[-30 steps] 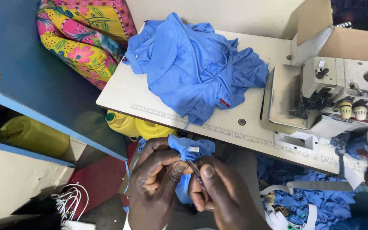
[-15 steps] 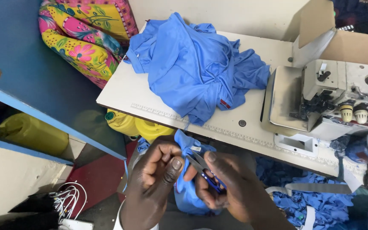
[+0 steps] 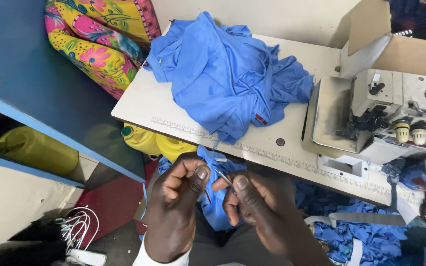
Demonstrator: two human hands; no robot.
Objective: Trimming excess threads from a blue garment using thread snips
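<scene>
While we look down, both hands meet low over the lap.
Left hand [image 3: 176, 207]: we pinch a small blue fabric piece [image 3: 212, 197] between thumb and fingers.
Right hand [image 3: 257, 214]: we grip a thin metal tool [image 3: 224, 178], its tip at the cloth.
Step in hand: we judge it to be fine work on a seam or thread.
Next move: steady cloth, exact tip placement.
Surface [image 3: 282, 123]: heaped blue garment [image 3: 228, 79], grey sewing machine [image 3: 385, 120] to the right.
</scene>
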